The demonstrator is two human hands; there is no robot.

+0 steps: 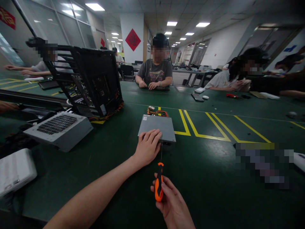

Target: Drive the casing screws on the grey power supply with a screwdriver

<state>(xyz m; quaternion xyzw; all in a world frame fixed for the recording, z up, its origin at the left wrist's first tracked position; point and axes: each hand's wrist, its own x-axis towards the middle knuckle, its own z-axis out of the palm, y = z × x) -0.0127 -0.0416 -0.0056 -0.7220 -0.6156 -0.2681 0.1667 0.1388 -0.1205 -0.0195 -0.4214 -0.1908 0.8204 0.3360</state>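
A grey metal computer power supply [162,125] lies on the green table in front of me, its bundle of coloured cables [158,111] at the far side. My left hand [148,148] holds the unit by its near left part, fingers stretched over the top and bent down at the front edge. In my right hand [170,194] is an orange and black screwdriver [159,186], gripped by its handle. Its thin shaft points away from me, up to the unit's near face. Exactly where the tip touches is hidden in shadow beside my left fingers.
To the left stand a black open computer case [95,79] and a second power supply [59,127] with a grille. A white box-like device [17,171] sits at near left. Yellow tape lines [202,135] mark the table. A person [154,70] sits opposite; others work at both sides.
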